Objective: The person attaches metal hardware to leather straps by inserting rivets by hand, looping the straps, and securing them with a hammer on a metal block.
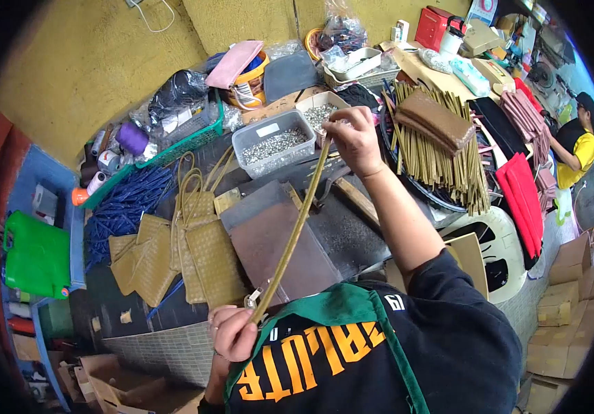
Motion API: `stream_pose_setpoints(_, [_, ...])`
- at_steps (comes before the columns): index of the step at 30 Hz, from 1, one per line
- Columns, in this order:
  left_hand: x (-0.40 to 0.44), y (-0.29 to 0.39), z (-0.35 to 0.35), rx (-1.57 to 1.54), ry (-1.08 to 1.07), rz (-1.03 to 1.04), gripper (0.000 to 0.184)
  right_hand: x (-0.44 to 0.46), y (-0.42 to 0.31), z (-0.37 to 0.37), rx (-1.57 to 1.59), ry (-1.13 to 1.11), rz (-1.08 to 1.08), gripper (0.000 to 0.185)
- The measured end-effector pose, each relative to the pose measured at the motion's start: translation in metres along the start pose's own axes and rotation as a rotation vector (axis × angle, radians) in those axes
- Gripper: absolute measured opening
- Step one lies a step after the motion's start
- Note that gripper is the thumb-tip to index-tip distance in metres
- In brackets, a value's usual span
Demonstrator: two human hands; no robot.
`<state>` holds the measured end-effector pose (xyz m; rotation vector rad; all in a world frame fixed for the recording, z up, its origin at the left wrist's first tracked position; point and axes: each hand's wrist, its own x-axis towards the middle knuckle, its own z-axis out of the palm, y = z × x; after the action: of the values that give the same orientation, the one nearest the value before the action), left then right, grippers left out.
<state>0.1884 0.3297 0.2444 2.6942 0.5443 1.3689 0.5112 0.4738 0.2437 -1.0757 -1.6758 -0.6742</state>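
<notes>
A long, narrow olive-tan strap (297, 231) is stretched at a slant between my two hands. My left hand (233, 332), low and close to my body, pinches its lower end, where a silvery metal clasp (253, 298) hangs. Higher up, over the table, my right hand (355, 141) has its fingers closed on the upper end. Behind the strap lies a brown-grey flat board (259, 234). Tan woven pouches (210, 259) with straps rest left of it. Just beyond the right hand are a clear bin (273, 146) and a white bin (319, 110) of small metal pieces.
A heap of olive straps (441, 155) lies at the right, topped by brown woven pieces (436, 121). Blue strips (128, 214) and a green basket (173, 145) sit at the left. A white plastic chair (514, 255) stands beside the table. Another person (576, 148) works at far right.
</notes>
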Motion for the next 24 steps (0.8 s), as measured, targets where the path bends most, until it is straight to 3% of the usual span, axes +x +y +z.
stream_pose_setpoints(2, [0.004,0.000,0.004,0.015,-0.011,0.020,0.029,-0.002,0.008,0.005,0.074,0.084,0.085,0.023])
stream_pose_setpoints(4, [0.005,0.003,0.006,-0.104,-0.138,-0.271,0.028,0.002,0.011,0.007,0.091,0.181,0.141,0.019])
stream_pose_setpoints(7, [0.004,-0.001,0.012,-0.158,-0.187,-0.309,0.027,0.008,0.009,0.007,0.168,0.284,0.273,0.016])
stream_pose_setpoints(9, [0.000,-0.001,0.014,-0.180,-0.238,-0.359,0.028,0.013,0.009,0.007,0.147,0.306,0.249,0.015])
stream_pose_setpoints(22, [0.000,-0.001,0.020,-0.157,-0.210,-0.344,0.025,0.014,0.010,0.007,0.157,0.344,0.302,0.015])
stream_pose_setpoints(24, [-0.006,-0.005,0.021,-0.203,-0.084,-0.262,0.017,0.011,0.017,0.012,0.131,0.219,0.235,0.011])
